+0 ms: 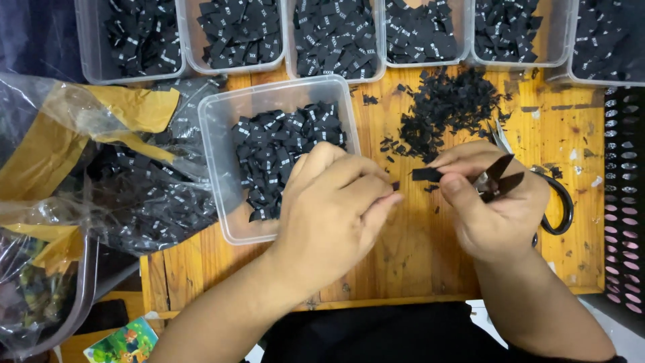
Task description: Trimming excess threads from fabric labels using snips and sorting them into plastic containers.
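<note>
My left hand (332,205) hovers over the wooden table (410,255), fingers pinched together near a small black woven label (426,174). My right hand (494,202) holds that label between thumb and forefinger and also grips small black thread snips (498,181), blades apart. Under my left hand's far side stands a clear plastic tub (222,168) half full of black labels with white marks. A heap of black cut scraps (447,107) lies beyond both hands.
Several clear tubs (97,60) of black labels line the far edge. A crumpled plastic bag (101,175) with brown tape and more labels sits left. Black-handled scissors (561,205) lie behind my right hand. A perforated black basket (625,202) stands at right.
</note>
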